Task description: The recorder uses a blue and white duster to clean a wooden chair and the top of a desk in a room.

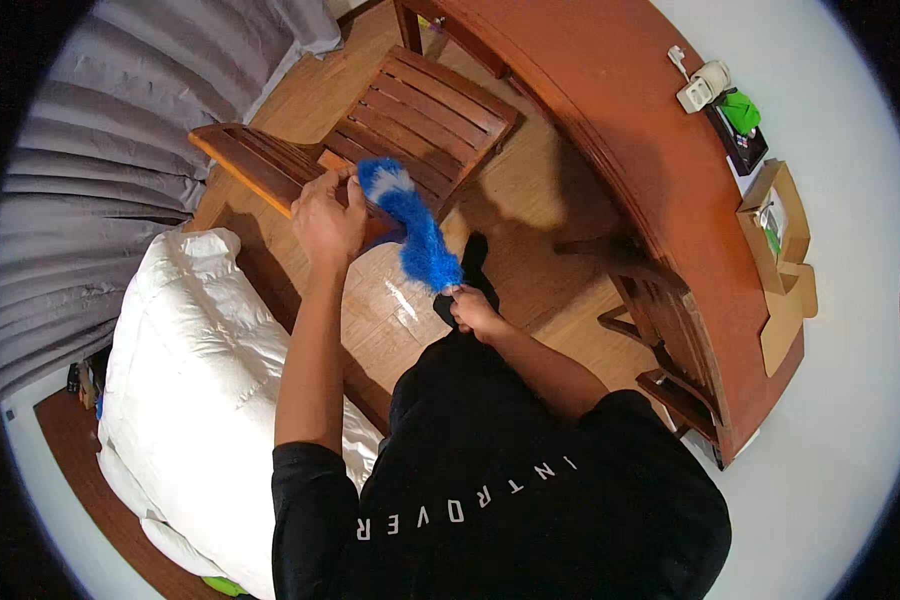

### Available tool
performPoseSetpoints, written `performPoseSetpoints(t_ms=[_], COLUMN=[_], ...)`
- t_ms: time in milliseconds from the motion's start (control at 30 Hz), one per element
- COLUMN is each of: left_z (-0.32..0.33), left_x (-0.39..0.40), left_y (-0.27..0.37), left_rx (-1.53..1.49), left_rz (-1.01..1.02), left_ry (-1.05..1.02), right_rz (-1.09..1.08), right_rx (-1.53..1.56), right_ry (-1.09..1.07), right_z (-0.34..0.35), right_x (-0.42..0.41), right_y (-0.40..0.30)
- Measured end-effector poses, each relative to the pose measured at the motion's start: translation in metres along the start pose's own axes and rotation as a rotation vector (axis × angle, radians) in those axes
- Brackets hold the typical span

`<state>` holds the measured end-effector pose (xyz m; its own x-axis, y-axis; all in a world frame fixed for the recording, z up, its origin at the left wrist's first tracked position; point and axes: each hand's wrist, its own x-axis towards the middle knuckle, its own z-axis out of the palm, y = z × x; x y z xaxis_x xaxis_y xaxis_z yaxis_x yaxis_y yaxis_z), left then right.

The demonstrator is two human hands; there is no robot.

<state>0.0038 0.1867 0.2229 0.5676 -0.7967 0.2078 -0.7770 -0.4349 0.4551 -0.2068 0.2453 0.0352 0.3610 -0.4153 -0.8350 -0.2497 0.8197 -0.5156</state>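
Note:
A fluffy blue duster (425, 244) with a pale band near its far end extends in front of me. My right hand (476, 311) is closed around its near end, close to my black trousers. My left hand (330, 219) is at the duster's far end, over the back of a slatted wooden chair (435, 112). The left fingers are bent, with the thumb beside the blue fibres. Whether they grip the duster, the chair or nothing is unclear. The duster overlaps the chair seat in view, and I cannot tell if it touches the wood.
A bed with a white quilt (195, 360) is on the left, below grey curtains (105, 150). Along the right runs a reddish wooden desk (645, 142) with a power strip (696, 95), a green cloth (740, 112) and an opened cardboard box (787, 277). Another wooden chair (667, 337) stands against it.

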Motion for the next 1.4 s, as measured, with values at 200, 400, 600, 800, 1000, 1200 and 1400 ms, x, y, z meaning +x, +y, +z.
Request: performPoseSetpoints(t_ms=[200, 400, 600, 800, 1000, 1200, 1400], left_z=[0.004, 0.006, 0.000, 0.007, 0.005, 0.006, 0.004], left_x=[0.000, 0.004, 0.002, 0.001, 0.004, 0.002, 0.002], left_y=[-0.006, 0.000, 0.001, -0.007, -0.003, -0.006, -0.006], left_rx=[0.003, -0.024, 0.007, -0.007, 0.004, 0.026, 0.010], left_rz=[0.041, 0.045, 0.034, 0.057, 0.088, 0.063, 0.048], left_ry=[0.037, 0.055, -0.006, 0.059, 0.040, 0.013, 0.008], right_rz=[-0.125, -0.533, -0.311, -0.126, -0.491, -0.353, -0.596], right_rx=[0.352, 0.179, -0.426, -0.065, -0.223, -0.453, -0.426], right_ry=[-0.225, -0.257, 0.029, 0.042, -0.107, 0.047, -0.006], right_z=[-0.011, 0.016, -0.008, -0.012, 0.008, -0.016, -0.011], right_x=[-0.052, -0.019, -0.034, -0.047, -0.024, -0.008, -0.050], right_y=[-0.055, -0.020, 0.002, -0.034, -0.025, -0.023, -0.069])
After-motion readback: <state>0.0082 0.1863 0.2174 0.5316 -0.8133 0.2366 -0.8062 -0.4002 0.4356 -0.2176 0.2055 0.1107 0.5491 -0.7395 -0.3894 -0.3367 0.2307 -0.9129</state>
